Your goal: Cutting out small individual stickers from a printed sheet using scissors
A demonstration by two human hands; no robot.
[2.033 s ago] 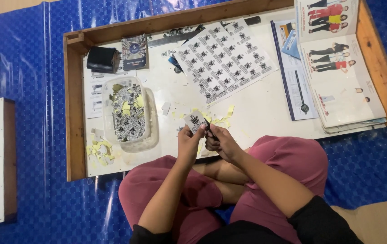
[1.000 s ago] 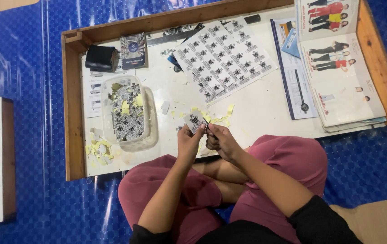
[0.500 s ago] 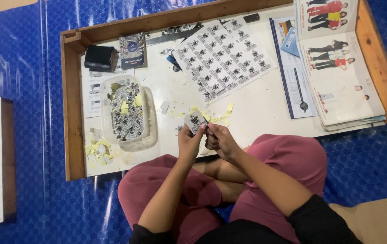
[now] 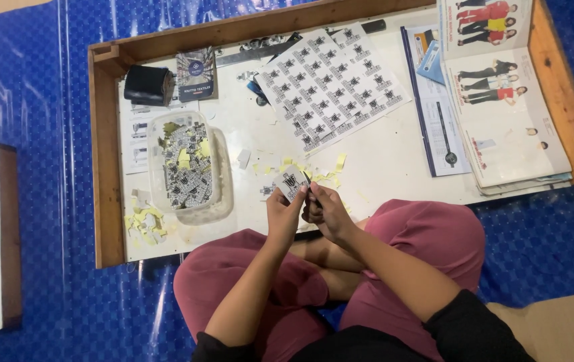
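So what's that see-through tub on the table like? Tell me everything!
The tub is a clear plastic box with rounded corners and no lid on it. It stands on the white tabletop near the left side of the wooden tray edge. It is partly filled with small cut black-and-white printed labels and a few yellow paper bits. Neither hand touches it.

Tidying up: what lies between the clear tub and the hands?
In the head view, between the clear tub and the hands: yellow paper scraps, on the white tabletop.
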